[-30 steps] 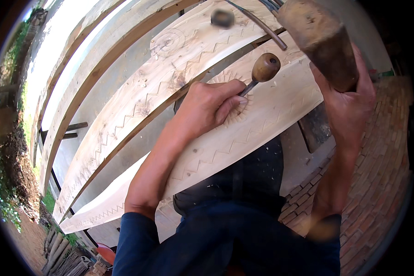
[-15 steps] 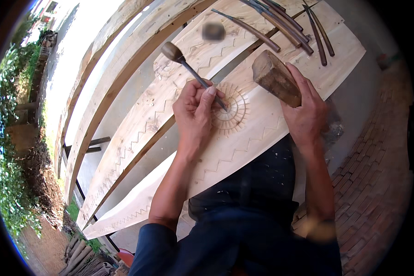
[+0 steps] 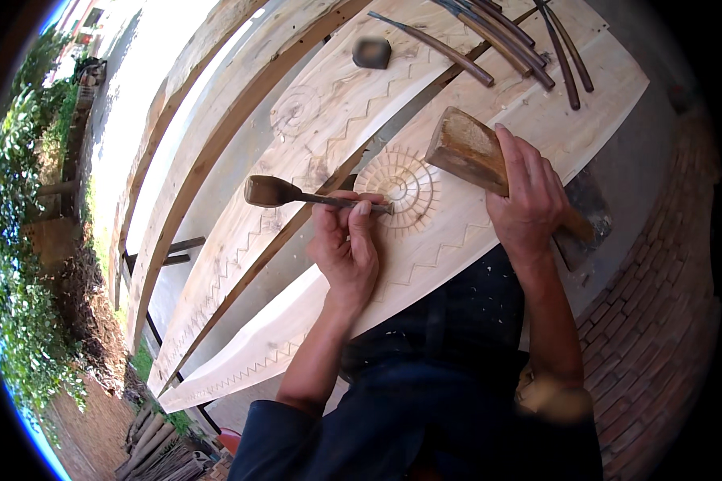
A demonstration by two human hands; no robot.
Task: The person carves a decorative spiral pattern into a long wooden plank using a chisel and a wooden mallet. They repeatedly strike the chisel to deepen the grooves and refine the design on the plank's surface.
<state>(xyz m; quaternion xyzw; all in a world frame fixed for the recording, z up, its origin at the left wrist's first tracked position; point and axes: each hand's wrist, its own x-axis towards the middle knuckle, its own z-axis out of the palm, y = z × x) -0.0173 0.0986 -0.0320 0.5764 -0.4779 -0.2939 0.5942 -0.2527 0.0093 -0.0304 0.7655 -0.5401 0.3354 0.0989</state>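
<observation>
My left hand [image 3: 343, 244] grips a chisel [image 3: 271, 191] by its metal shank, lying at a low slant with its wooden handle to the left and its tip on a carved rosette [image 3: 409, 180] of rings and radial cuts. The rosette is in a pale board [image 3: 449, 236] that also carries zigzag lines. My right hand [image 3: 528, 200] is closed on a worn wooden mallet [image 3: 465, 148], raised just right of the rosette.
Several long-handled carving tools [image 3: 513, 56] lie on the boards at the top, near a small dark block [image 3: 371, 51]. Curved timbers [image 3: 192, 168] stand to the left, beside plants [image 3: 24, 232] and stacked sticks [image 3: 164, 457]. Brick paving [image 3: 650, 313] lies to the right.
The chisel has swung from steep to a low slant, its handle moving left and down. My right hand and the mallet have moved left and lower compared with a second ago.
</observation>
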